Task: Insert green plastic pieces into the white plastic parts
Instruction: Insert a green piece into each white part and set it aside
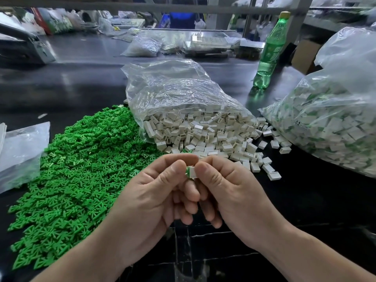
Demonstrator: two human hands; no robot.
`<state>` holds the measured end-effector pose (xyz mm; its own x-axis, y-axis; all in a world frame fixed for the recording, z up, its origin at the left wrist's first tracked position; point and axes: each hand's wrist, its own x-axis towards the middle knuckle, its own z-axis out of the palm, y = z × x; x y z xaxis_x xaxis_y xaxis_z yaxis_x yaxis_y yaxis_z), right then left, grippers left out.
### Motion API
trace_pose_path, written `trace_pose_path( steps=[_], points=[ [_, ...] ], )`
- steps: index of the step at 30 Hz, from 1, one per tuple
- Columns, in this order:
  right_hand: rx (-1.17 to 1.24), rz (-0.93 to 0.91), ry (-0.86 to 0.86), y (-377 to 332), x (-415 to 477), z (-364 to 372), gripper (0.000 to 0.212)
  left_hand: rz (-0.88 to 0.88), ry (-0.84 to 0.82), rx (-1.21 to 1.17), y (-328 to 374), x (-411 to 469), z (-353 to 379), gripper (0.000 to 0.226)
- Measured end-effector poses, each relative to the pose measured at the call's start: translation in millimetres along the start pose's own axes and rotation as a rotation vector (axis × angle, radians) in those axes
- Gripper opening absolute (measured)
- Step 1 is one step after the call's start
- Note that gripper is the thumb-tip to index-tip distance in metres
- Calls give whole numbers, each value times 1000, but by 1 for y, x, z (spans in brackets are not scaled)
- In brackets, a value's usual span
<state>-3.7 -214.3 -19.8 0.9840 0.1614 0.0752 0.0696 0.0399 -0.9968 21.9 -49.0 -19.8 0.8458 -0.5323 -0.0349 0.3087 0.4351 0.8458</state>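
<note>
We see the white plastic part held in the air between the thumbs and forefingers of both hands, just in front of the loose white parts. A green plastic piece shows at its left side, toward the left hand. The right hand holds the white body from the other side. The hands are together, both pinching this one small assembly. How deep the green piece already sits we cannot tell, because the fingers cover most of it.

We judge that the insertion axis runs from left to right between the two thumbs, so the next move would be a short squeeze of the hands toward each other, with the left thumb pushing.

The pile of green pieces lies on the surface to the left, nearer to the left hand. The open bag of white parts lies beyond the hands and spills toward the right. A large bag at the right seems to hold finished parts, and the right hand is nearer to it. Between them lies a stretch of dark surface, which gives room to move. A green bottle stands well behind.
</note>
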Motion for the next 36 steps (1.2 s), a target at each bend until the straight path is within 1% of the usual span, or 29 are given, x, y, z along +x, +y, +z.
trace_pose_path(
  steps=[2, 3, 6, 9, 14, 21, 26, 30, 33, 36],
  points=[
    [42, 18, -9, 1, 0, 2, 26, -67, -98, -125, 2, 0, -1, 47],
    [75, 29, -11, 2, 0, 2, 26, -89, -122, -174, 2, -1, -1, 49],
    [177, 57, -18, 2, 0, 3, 25, -118, -129, -260, 1, 0, -2, 52],
    [242, 75, -24, 1, 0, 4, 25, -117, -143, -294, 0, 0, -2, 48],
    [301, 81, -25, -1, -2, 7, 27, -71, -178, -287, -3, -1, -1, 39],
    [351, 80, -26, -3, -5, 10, 28, -21, -204, -272, -4, -3, 2, 37],
    [306, 64, -63, -5, -3, 7, 25, -16, -184, -257, -3, -3, 1, 39],
    [326, 104, -142, -9, 0, -1, 25, -56, -235, -304, -2, -3, 0, 39],
    [358, 152, -181, -9, 1, -4, 41, -70, -193, -298, -4, -3, 1, 44],
    [320, 152, -171, -7, 3, -4, 42, -76, -114, -296, -4, -3, 1, 49]
  ],
)
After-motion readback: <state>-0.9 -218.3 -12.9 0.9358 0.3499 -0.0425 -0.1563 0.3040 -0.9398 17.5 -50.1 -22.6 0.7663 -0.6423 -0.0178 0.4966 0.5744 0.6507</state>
